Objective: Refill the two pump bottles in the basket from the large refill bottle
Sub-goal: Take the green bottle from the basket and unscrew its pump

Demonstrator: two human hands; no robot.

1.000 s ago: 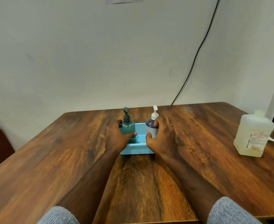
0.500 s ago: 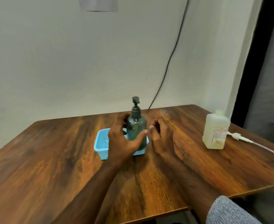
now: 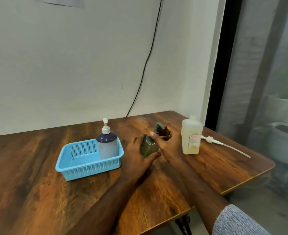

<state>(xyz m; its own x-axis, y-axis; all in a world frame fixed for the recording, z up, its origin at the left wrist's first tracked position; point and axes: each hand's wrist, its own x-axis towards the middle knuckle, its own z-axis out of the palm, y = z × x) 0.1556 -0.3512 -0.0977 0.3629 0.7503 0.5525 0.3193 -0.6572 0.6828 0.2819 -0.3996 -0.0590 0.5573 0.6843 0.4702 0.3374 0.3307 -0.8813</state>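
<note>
Just left of the hands, the white-pump bottle [image 3: 107, 144] stands in the basket [image 3: 75, 170]. Left hand [image 3: 136, 160] grips the upright green bottle [image 3: 149, 147]; right hand [image 3: 167, 143] pinches its pump. Nearest the right hand stands the refill bottle [image 3: 191, 135].

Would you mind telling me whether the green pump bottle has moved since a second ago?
Yes. The green pump bottle left the blue basket and now sits to its right, toward the refill bottle.

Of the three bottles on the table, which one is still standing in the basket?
The white-pump bottle, in the blue basket. The green bottle is outside it, held in both hands, and the large refill bottle stands on the table.
</note>
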